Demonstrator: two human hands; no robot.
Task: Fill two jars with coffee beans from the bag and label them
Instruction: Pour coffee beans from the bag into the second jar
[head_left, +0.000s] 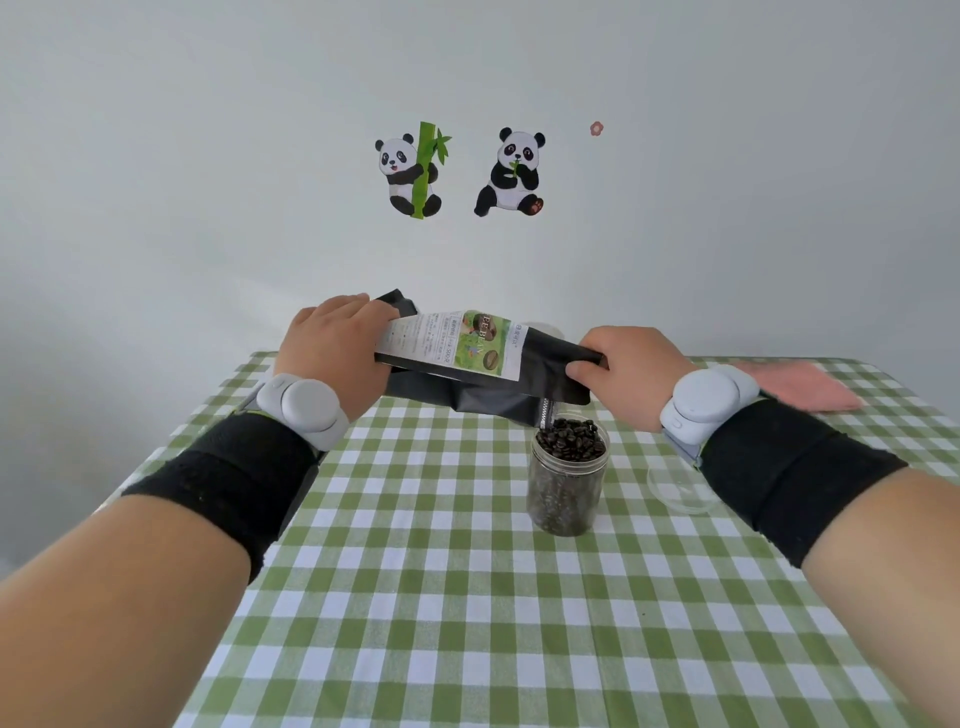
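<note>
Head view, the only one. Both hands were up over the worktop (441, 597), which had a green-and-white check cloth on it. The left hand (337, 343) gripped the far, closed end of the black coffee bag (467, 358), fingers curled over its top edge. The right hand (628, 369) pinched the mouth end, thumb under and fingers on top. The bag hung sideways between them, clear of the worktop and tipped down toward the right, with its zip corner just above the jar (569, 478).

The jar stood upright near the middle of the worktop, lid off. Coffee beans (569, 441) reached its rim, slightly heaped. No beans could be seen falling.

A clear lid (675, 488) lay flat to the right of the jar, partly under the right forearm. A pink cloth (800, 387) lay at the far right edge. A pale rim showed behind the bag; I could not tell whether it was the second jar. No labels were visible anywhere.

Progress, as judged: jar one looked full, so pouring into it seemed about done. Left to do: cap it, fill the second jar, label both. Roughly a third through.
</note>
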